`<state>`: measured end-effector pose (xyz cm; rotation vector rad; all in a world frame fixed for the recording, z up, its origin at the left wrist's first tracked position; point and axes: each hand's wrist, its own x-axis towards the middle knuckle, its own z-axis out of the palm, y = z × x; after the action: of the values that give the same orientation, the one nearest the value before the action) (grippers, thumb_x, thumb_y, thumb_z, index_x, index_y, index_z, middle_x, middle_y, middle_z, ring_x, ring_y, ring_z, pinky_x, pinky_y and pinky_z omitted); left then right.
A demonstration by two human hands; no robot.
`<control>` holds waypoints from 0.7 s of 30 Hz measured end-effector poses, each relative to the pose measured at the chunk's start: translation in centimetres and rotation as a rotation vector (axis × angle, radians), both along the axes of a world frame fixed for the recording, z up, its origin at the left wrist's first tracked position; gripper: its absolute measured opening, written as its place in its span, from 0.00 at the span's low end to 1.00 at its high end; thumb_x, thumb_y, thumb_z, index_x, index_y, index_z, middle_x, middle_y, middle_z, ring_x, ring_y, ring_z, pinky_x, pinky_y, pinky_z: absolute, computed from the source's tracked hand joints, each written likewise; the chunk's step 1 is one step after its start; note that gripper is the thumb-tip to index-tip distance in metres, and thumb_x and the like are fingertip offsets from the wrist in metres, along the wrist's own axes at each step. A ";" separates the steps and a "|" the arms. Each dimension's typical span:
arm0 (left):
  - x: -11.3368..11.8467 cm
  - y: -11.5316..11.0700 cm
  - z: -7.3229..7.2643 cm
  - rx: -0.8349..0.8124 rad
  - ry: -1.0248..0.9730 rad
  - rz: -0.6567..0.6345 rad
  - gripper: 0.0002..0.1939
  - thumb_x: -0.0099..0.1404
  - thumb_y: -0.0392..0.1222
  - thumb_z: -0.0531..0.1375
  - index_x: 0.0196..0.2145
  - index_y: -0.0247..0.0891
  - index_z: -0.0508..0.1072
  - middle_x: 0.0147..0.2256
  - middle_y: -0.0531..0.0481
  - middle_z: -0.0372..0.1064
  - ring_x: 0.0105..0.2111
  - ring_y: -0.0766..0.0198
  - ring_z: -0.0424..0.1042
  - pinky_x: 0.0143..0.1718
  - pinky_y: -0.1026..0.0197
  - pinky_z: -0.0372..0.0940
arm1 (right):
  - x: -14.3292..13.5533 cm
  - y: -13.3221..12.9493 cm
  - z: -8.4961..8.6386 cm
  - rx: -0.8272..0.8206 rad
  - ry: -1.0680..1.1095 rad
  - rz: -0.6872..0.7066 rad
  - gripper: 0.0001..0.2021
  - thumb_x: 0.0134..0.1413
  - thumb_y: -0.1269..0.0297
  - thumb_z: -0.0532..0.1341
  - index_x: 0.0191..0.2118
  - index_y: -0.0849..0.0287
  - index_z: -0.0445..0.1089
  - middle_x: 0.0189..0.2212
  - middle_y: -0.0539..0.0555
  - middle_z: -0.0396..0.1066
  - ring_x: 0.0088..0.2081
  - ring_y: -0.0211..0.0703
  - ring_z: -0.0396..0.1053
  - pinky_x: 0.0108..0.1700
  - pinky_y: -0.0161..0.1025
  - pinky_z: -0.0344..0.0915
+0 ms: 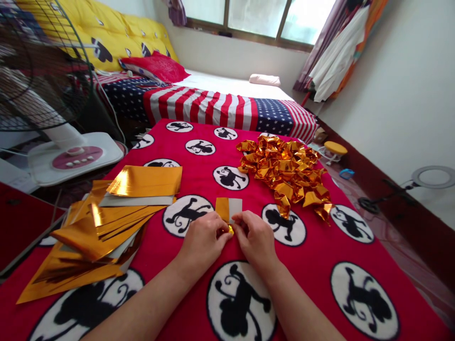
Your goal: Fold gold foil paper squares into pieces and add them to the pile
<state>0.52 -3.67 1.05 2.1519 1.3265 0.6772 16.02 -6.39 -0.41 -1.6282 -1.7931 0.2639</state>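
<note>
Both hands meet at the middle of the red cloth, over one small piece of gold foil paper [222,207] with a pale back. My left hand [204,235] pinches its near left edge, fingers closed. On the right side, my right hand [256,237] pinches the near edge too, thumb and fingertips together. The paper is partly folded: its far end shows a gold strip and a whitish strip, while the near end is mostly hidden by fingertips. To the left lies a loose stack of flat gold foil sheets [142,181]. At the right is a heap of folded gold foil pieces [287,163].
The red cloth [302,284] with black monkey prints covers the work surface. A fan [76,151] stands at the left edge. Beyond is a bed [213,106] with a red pillow [156,66]. A yellow stool [335,148] and a ring light [433,176] are at the right.
</note>
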 end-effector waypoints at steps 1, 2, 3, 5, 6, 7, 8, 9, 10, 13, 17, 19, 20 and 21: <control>0.0 0.0 0.0 0.011 0.008 0.001 0.02 0.57 0.36 0.64 0.27 0.39 0.76 0.30 0.51 0.70 0.30 0.64 0.68 0.33 0.62 0.61 | 0.0 0.0 0.0 0.000 -0.003 0.000 0.06 0.52 0.74 0.59 0.35 0.56 0.69 0.29 0.49 0.71 0.32 0.40 0.68 0.34 0.35 0.59; 0.0 -0.1 0.0 0.024 0.016 0.003 0.01 0.57 0.36 0.64 0.27 0.39 0.75 0.30 0.51 0.70 0.30 0.65 0.68 0.33 0.62 0.60 | 0.0 0.0 0.0 -0.001 -0.007 -0.001 0.06 0.52 0.73 0.59 0.35 0.56 0.69 0.29 0.49 0.71 0.32 0.40 0.68 0.34 0.35 0.59; 0.0 -0.1 -0.1 0.036 0.024 0.003 0.01 0.57 0.37 0.64 0.28 0.39 0.75 0.30 0.51 0.70 0.30 0.65 0.68 0.33 0.63 0.60 | 0.1 0.0 0.0 -0.003 -0.012 -0.001 0.06 0.52 0.73 0.59 0.36 0.56 0.69 0.29 0.50 0.71 0.32 0.40 0.68 0.34 0.35 0.59; 0.0 -0.1 -0.1 0.049 0.035 -0.004 0.01 0.59 0.38 0.63 0.31 0.41 0.75 0.31 0.52 0.69 0.30 0.65 0.68 0.34 0.63 0.60 | 0.1 0.1 0.0 -0.010 -0.024 0.000 0.06 0.52 0.73 0.60 0.36 0.56 0.69 0.29 0.50 0.71 0.32 0.40 0.68 0.34 0.35 0.59; 0.0 -0.2 -0.1 0.049 0.038 -0.012 0.02 0.60 0.38 0.62 0.32 0.42 0.76 0.31 0.52 0.69 0.31 0.65 0.68 0.34 0.63 0.60 | 0.1 0.1 0.0 -0.013 -0.028 0.000 0.06 0.52 0.73 0.60 0.36 0.56 0.69 0.29 0.49 0.71 0.32 0.40 0.68 0.34 0.35 0.59; 0.0 -0.2 -0.1 0.048 0.040 -0.021 0.03 0.60 0.38 0.62 0.33 0.43 0.76 0.31 0.52 0.69 0.31 0.65 0.68 0.35 0.63 0.60 | 0.1 0.1 0.0 -0.015 -0.029 0.001 0.06 0.52 0.73 0.60 0.36 0.56 0.69 0.29 0.50 0.71 0.32 0.41 0.68 0.34 0.35 0.59; 0.0 -0.2 -0.1 0.045 0.042 -0.028 0.04 0.61 0.39 0.61 0.34 0.44 0.77 0.31 0.53 0.69 0.31 0.65 0.68 0.35 0.63 0.60 | 0.1 0.1 0.0 -0.016 -0.029 0.001 0.06 0.52 0.73 0.60 0.36 0.56 0.69 0.29 0.50 0.71 0.32 0.41 0.68 0.34 0.35 0.59; 0.0 -0.2 -0.1 0.042 0.044 -0.034 0.05 0.61 0.39 0.61 0.34 0.44 0.77 0.32 0.53 0.69 0.31 0.65 0.68 0.35 0.63 0.60 | 0.1 0.1 0.1 -0.016 -0.027 0.002 0.06 0.52 0.73 0.60 0.36 0.56 0.69 0.29 0.50 0.72 0.32 0.41 0.68 0.34 0.35 0.59; 0.0 -0.2 -0.1 0.040 0.046 -0.036 0.05 0.61 0.39 0.61 0.34 0.45 0.77 0.32 0.53 0.69 0.31 0.65 0.68 0.35 0.63 0.60 | 0.1 0.1 0.1 -0.014 -0.023 0.003 0.06 0.52 0.73 0.59 0.36 0.56 0.69 0.29 0.50 0.72 0.32 0.41 0.69 0.34 0.35 0.59; -0.1 -0.2 0.0 0.038 0.042 -0.025 0.05 0.60 0.38 0.62 0.35 0.44 0.77 0.32 0.53 0.69 0.31 0.65 0.68 0.35 0.63 0.61 | 0.0 0.1 0.1 -0.012 -0.009 0.004 0.06 0.52 0.73 0.59 0.36 0.56 0.68 0.29 0.50 0.72 0.32 0.41 0.69 0.34 0.35 0.60; -0.2 -0.1 0.0 0.032 0.020 -0.009 0.05 0.59 0.37 0.62 0.35 0.41 0.76 0.31 0.52 0.70 0.31 0.64 0.69 0.34 0.63 0.62 | 0.0 0.1 0.0 -0.015 0.006 -0.005 0.06 0.52 0.73 0.60 0.35 0.56 0.68 0.30 0.50 0.72 0.32 0.40 0.69 0.34 0.35 0.60; -0.2 -0.1 0.0 0.018 0.014 -0.009 0.04 0.59 0.38 0.62 0.34 0.41 0.76 0.31 0.51 0.70 0.30 0.64 0.69 0.33 0.63 0.62 | 0.0 0.1 0.0 -0.016 0.003 -0.007 0.06 0.52 0.73 0.59 0.35 0.56 0.68 0.30 0.49 0.72 0.33 0.40 0.69 0.34 0.35 0.59; -0.2 -0.1 0.0 0.009 0.011 -0.008 0.04 0.59 0.38 0.62 0.33 0.41 0.77 0.31 0.51 0.71 0.30 0.64 0.69 0.33 0.63 0.62 | 0.0 0.1 0.0 -0.016 -0.001 -0.008 0.05 0.52 0.73 0.59 0.35 0.56 0.68 0.30 0.49 0.72 0.33 0.40 0.69 0.34 0.35 0.59; -0.2 -0.1 0.1 0.000 0.006 -0.008 0.04 0.59 0.38 0.62 0.33 0.41 0.77 0.31 0.51 0.71 0.30 0.64 0.69 0.33 0.63 0.62 | 0.0 0.0 0.0 -0.014 -0.005 -0.010 0.05 0.52 0.73 0.59 0.35 0.56 0.67 0.30 0.50 0.72 0.33 0.40 0.68 0.34 0.35 0.59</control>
<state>0.32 -3.73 1.12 2.1600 1.3202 0.6674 16.05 -6.34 -0.40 -1.6485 -1.7903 0.2687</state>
